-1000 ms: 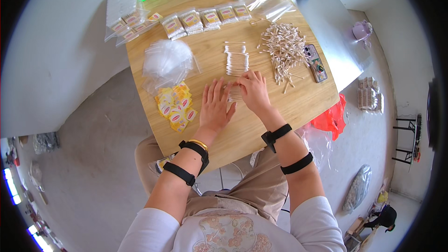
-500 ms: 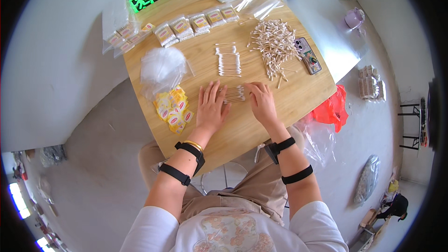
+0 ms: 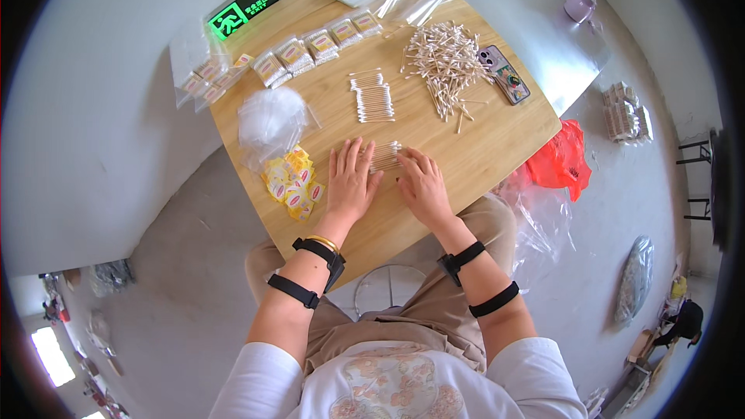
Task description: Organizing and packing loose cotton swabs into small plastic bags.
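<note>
Remotely, I'm watching the left hand (image 3: 349, 186) and right hand (image 3: 424, 188), both loosely spread, apparently evening near swabs (image 3: 384, 157), the next nudge likely calling for gentleness.

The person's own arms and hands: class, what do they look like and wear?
The left hand and right hand are ungloved. Short white fabric sleeves cover the upper arms. Each forearm bears two black straps, the one nearer the hand carrying a small dark box-shaped unit. Only the left wrist adds a thin, rounded gold-coloured bangle. No cables show on the arms.
</note>
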`<state>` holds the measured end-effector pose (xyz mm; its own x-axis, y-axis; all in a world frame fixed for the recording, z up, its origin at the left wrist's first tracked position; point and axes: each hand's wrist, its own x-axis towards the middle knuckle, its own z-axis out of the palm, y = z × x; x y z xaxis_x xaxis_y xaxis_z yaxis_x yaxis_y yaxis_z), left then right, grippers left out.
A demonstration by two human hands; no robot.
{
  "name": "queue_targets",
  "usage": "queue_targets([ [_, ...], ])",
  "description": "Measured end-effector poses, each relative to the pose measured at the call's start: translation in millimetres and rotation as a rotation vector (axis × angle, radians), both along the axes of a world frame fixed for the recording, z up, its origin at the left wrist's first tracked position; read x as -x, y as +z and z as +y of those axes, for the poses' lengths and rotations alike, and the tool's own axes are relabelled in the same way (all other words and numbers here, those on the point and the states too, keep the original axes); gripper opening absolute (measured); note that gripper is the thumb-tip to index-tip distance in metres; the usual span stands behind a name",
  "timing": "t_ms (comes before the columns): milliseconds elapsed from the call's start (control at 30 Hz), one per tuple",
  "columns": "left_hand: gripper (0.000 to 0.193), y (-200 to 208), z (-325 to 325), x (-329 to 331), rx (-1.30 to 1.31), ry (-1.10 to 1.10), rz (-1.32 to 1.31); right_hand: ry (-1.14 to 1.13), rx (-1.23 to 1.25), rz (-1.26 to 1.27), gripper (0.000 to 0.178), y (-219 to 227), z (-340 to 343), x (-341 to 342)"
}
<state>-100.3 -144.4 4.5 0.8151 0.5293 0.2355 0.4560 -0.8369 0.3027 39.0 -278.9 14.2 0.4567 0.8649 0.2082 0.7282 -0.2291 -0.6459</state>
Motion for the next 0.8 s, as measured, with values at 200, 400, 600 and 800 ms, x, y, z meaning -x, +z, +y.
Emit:
queue_targets([
  [200, 0.022, 6, 21, -22, 0.261, 0.147, -0.153, -0.003, 0.005, 0.042, 0.044, 2, 0, 0],
  [400, 0.008, 12, 50, -46, 0.362, 0.208, 0.032, -0.016, -0.024, 0.054, 0.044, -2, -1, 0],
  [600, 0.011, 15, 54, -50, 0.316, 0.125, 0.141, -0.035, -0.048, 0.059, 0.041, -5, -3, 0],
  [800, 0.012, 5, 57, -44, 0.213, 0.088, 0.053, -0.04, -0.088, 0.114, 0.04, 1, -1, 1],
])
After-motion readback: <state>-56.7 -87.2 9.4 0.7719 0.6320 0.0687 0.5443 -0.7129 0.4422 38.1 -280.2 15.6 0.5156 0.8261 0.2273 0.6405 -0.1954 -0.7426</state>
